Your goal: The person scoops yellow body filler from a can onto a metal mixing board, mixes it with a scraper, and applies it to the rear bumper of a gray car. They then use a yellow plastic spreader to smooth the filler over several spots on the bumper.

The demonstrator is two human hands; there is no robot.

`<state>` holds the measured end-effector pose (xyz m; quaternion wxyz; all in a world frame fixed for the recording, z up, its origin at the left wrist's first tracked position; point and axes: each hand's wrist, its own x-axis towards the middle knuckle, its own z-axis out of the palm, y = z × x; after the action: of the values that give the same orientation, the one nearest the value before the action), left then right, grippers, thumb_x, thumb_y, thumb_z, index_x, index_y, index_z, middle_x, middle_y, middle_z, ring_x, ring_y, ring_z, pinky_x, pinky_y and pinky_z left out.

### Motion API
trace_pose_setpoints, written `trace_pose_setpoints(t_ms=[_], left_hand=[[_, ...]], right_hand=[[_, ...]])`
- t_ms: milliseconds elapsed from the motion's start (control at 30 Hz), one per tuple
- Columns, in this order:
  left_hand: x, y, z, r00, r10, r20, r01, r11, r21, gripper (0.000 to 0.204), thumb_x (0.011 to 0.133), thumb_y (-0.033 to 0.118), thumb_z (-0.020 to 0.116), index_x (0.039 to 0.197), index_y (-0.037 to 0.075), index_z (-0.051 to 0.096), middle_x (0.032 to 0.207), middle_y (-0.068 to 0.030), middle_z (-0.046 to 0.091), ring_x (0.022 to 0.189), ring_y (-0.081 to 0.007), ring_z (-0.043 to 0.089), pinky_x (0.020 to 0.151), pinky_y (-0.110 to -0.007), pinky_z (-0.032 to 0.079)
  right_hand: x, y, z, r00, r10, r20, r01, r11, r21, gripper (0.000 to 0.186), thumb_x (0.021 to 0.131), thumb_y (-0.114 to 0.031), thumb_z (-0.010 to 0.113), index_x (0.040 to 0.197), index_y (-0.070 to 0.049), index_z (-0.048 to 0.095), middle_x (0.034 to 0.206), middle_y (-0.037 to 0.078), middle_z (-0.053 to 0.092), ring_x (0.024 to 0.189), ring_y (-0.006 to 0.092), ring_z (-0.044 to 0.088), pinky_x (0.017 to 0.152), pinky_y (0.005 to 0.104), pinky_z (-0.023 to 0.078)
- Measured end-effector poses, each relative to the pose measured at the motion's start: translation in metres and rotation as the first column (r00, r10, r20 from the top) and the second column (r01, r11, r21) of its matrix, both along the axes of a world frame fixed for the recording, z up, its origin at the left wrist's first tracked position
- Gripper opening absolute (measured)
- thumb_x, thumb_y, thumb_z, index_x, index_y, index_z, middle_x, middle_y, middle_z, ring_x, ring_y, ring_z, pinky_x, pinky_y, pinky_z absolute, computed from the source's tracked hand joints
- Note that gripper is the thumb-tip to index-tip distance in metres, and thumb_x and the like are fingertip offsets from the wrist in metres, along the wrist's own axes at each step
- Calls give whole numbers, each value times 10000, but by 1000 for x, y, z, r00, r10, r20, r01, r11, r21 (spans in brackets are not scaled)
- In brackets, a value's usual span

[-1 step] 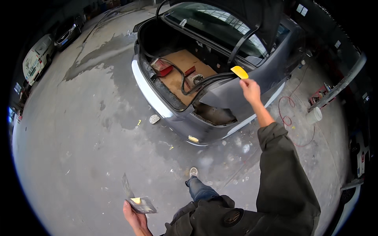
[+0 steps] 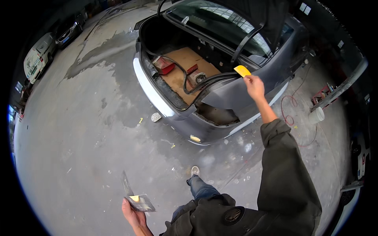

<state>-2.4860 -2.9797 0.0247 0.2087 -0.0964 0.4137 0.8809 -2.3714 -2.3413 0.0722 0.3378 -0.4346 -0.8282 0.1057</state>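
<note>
Beside the open trunk of a grey car (image 2: 232,89), the right hand (image 2: 255,87) holds up a yellow spreader (image 2: 242,71), its fingers pinching one end, which seems meant to leave the broad edge free. The spreader shows against the rear quarter panel; I cannot tell whether they touch. Low on the other side and well apart from the car, the left hand (image 2: 132,215) grips a grey plate (image 2: 146,204) by its near edge, thumb pressed on it and the other fingers partly hidden. Such an edge grip likely keeps the face clear for the yellow paste (image 2: 135,198) on it, and a fairly flat tilt would stop that sliding off. A narrow grey blade (image 2: 126,184) juts out beyond the plate. Inside the trunk, a red lamp (image 2: 165,67) lies near cardboard (image 2: 177,81), probably to keep it off the concrete floor (image 2: 90,149).
</note>
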Motion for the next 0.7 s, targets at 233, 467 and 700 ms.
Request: trace_pose_setpoints(t_ms=[233,467,700], left_hand=[[-70,71,29,961,-69,-266,46,995,-92,224,983,186,495,1039,-20,562,1037,-101,640,944,-184,619,865,-343,513],[-142,135,25,941,-232,-245,207,970,-125,278,980,223,506,1092,-26,558,1074,-109,638,989,-203,622,900,-367,510],[-225,206,17,861,-489,-138,484,872,-70,271,923,173,605,1081,-42,560,1092,-157,630,977,-241,626,891,-390,521]], right_hand=[[-39,80,-10,866,-167,472,226,972,-71,530,832,-433,639,1260,-128,570,1201,112,611,1178,319,486,955,445,422],[-43,98,-17,994,-49,95,52,998,-36,422,779,-297,732,1142,-106,634,1053,128,674,903,346,625,821,385,489],[7,-57,-25,479,-391,-786,-203,821,-533,309,912,-206,622,1142,-5,578,998,23,649,892,106,616,770,256,481]])
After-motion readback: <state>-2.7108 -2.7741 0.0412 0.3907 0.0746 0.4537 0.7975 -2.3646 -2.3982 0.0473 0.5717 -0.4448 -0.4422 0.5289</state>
